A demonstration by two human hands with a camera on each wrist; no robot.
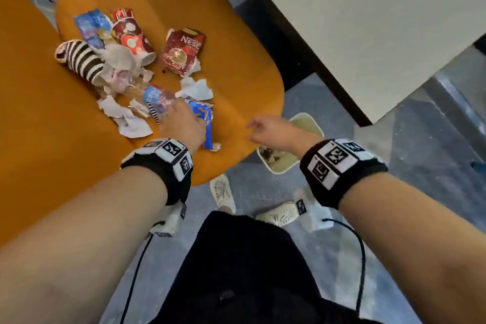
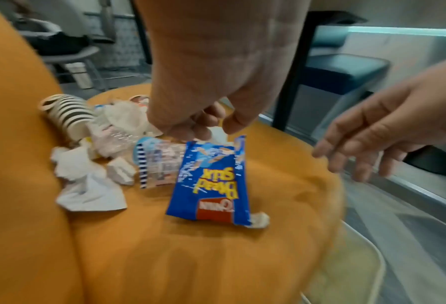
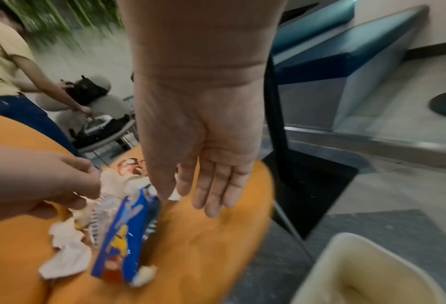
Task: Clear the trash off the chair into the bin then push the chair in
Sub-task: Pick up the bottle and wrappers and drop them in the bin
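Observation:
Trash lies on the orange chair seat [image 1: 236, 66]: a striped cup [image 1: 79, 58], a red cup [image 1: 131, 34], a Nescafe sachet [image 1: 181, 50], a crushed clear bottle [image 1: 155, 97], crumpled tissues [image 1: 131, 123] and a blue snack wrapper [image 2: 211, 181]. My left hand [image 1: 181, 118] hangs over the wrapper's far edge and the bottle's end, fingers [image 2: 198, 129] curled down and thumb slightly apart. Whether it grips anything is not visible. My right hand [image 1: 253, 126] hovers above the seat's right edge with fingers [image 3: 216, 195] straight and holds nothing. The cream bin [image 1: 278, 172] stands on the floor below it.
A white table [image 1: 368, 21] with a dark leg [image 3: 276, 123] stands right of the chair. The bin [image 3: 328, 257] holds some scraps. My shoes [image 1: 223, 192] are on the grey floor by the seat's front. Another person [image 3: 3, 61] bends over a grey chair behind.

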